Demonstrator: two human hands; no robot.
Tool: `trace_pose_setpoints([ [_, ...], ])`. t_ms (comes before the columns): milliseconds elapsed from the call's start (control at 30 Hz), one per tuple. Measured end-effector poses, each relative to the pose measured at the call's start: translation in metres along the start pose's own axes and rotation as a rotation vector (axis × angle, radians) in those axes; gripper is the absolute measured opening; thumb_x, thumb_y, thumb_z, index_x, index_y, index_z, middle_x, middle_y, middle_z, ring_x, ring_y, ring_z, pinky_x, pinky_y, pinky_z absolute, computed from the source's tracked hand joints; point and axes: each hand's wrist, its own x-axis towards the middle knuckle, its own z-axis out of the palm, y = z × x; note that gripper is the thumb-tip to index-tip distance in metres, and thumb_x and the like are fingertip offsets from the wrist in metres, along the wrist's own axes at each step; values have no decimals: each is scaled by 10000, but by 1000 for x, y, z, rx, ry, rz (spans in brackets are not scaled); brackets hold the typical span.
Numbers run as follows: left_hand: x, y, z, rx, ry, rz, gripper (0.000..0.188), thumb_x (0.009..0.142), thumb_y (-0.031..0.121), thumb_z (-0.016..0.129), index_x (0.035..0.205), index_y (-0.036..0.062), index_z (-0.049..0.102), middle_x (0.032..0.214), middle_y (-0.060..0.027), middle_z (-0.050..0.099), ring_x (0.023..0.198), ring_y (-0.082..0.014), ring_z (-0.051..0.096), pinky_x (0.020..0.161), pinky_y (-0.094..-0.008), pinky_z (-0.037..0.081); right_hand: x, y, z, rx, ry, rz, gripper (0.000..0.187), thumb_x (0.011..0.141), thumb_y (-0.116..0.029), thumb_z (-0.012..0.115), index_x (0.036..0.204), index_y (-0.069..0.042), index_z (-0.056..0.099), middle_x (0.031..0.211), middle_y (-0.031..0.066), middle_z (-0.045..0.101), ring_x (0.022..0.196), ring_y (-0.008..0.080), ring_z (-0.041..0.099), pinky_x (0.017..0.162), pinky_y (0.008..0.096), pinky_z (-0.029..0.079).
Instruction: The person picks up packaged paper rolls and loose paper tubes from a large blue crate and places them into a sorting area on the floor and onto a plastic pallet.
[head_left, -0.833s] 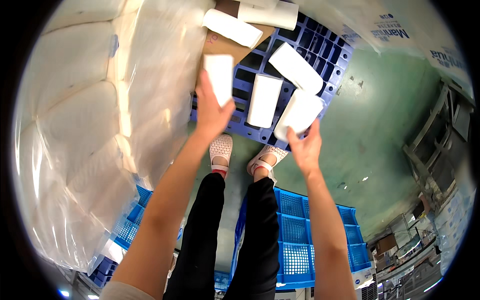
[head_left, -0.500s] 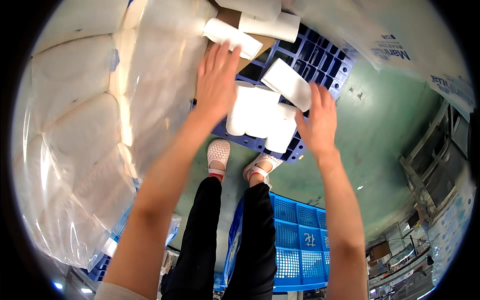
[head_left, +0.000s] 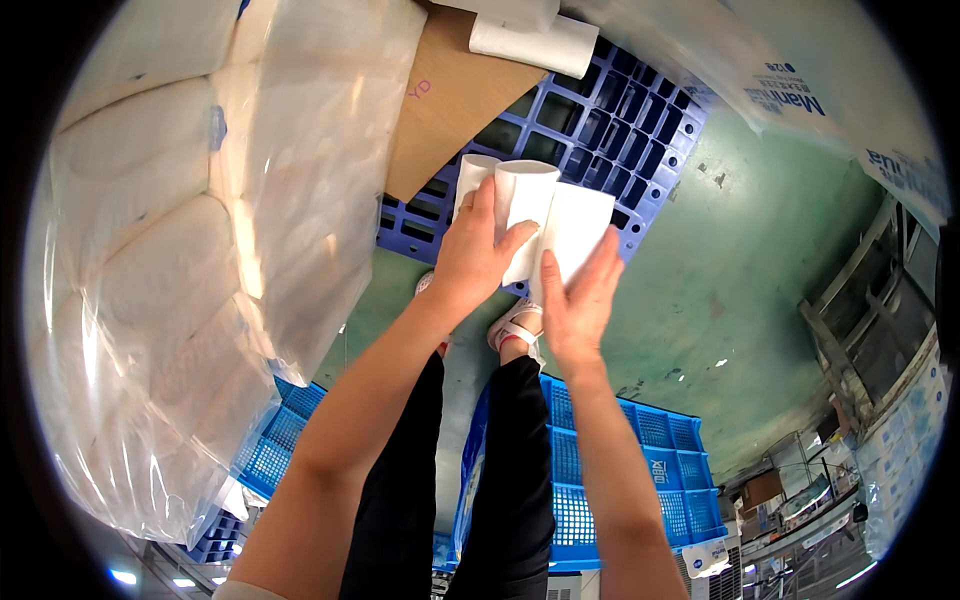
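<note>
Three white paper rolls stand out side by side between my hands: a left roll (head_left: 474,178), a middle roll (head_left: 526,200) and a right roll (head_left: 582,225). My left hand (head_left: 478,252) presses against the left and middle rolls, its thumb lying across the middle one. My right hand (head_left: 580,305) grips the right roll from its outer side, thumb on the near face. Behind the rolls lies a dark blue plastic pallet (head_left: 648,125). Whether the rolls rest on it or are lifted, I cannot tell. My hands hide their lower parts.
A brown cardboard sheet (head_left: 450,95) covers the pallet's far left, with more white rolls (head_left: 535,45) at its far edge. Tall plastic-wrapped packs (head_left: 150,250) line the left. Blue crates (head_left: 575,515) stand near my legs; wrapped packages (head_left: 790,80) are at far right.
My hands have come from far apart to close together around the rolls. The roll under my left hand on the cardboard is gone from there, and the tilted roll by my right hand has left its place.
</note>
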Motion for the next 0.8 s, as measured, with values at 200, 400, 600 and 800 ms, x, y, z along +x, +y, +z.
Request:
trace_pose_setpoints([
  [200, 39, 14, -32, 424, 211, 231, 444, 808, 225, 629, 1152, -27, 506, 1175, -175, 516, 1060, -318, 507, 883, -392, 409, 2, 19, 18, 41, 17, 68, 784, 807, -344, 630, 1365, 16, 214, 1277, 254, 347, 1147, 404, 362, 985, 452, 307],
  [400, 146, 49, -53, 897, 269, 668, 455, 760, 144, 652, 1167, 0, 508, 1166, -168, 494, 1115, -320, 452, 944, -399, 363, 11, 19, 11, 106, 32, -5, 700, 826, -318, 608, 1341, 18, 274, 1274, 241, 369, 1174, 393, 357, 1001, 447, 295],
  [600, 161, 69, -63, -475, 121, -190, 516, 767, 285, 640, 1162, -12, 491, 1122, -134, 518, 1099, -273, 482, 948, -398, 389, 120, -5, 8, 481, 171, -35, 603, 822, -241, 615, 1282, 60, 369, 1210, 212, 441, 1082, 295, 474, 910, 364, 392],
  [800, 235, 60, -58, -1136, 143, -280, 182, 841, 300, 549, 930, 142, 528, 840, -39, 540, 736, -196, 496, 646, -362, 401, 242, -48, 61, 539, -73, -41, 750, 610, -139, 727, 1246, 51, 377, 1269, 268, 395, 1155, 363, 457, 967, 369, 401],
])
